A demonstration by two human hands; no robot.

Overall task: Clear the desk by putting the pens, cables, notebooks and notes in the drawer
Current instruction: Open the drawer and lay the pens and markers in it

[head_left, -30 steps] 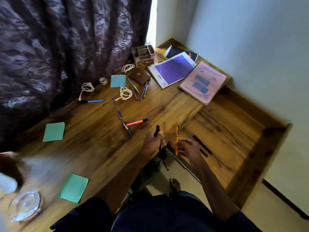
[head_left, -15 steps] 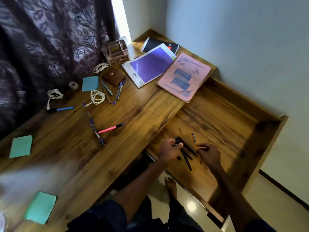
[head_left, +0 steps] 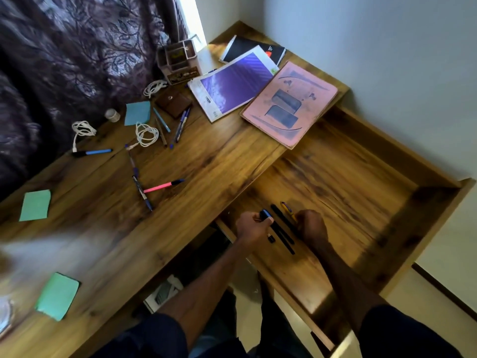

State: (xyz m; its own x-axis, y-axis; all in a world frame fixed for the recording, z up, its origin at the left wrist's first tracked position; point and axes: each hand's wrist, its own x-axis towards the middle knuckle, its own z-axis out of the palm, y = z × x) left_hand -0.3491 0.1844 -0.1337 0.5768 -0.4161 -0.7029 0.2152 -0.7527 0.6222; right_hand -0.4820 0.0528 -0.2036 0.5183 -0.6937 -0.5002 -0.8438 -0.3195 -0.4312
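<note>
- Drawer [head_left: 361, 182] pulled open, just right of the bench [head_left: 206, 166].
- Left hand [head_left: 251, 227] sits low in the drawer, fingers curled round a dark pen [head_left: 265, 215].
- Right hand [head_left: 312, 226], beside it, is curled on the near end of a yellow pen [head_left: 287, 208].
- Black pens [head_left: 282, 229] lie on the drawer floor between the hands.
- Pink pen [head_left: 164, 186], white cable [head_left: 147, 134], pink notebook [head_left: 289, 104] and green note [head_left: 34, 205] lie on the bench.

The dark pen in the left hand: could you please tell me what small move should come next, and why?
Probably open the left hand and lay the dark pen beside the black pens on the floor of the drawer: the hand is low inside the open drawer, where pens belong.
</note>
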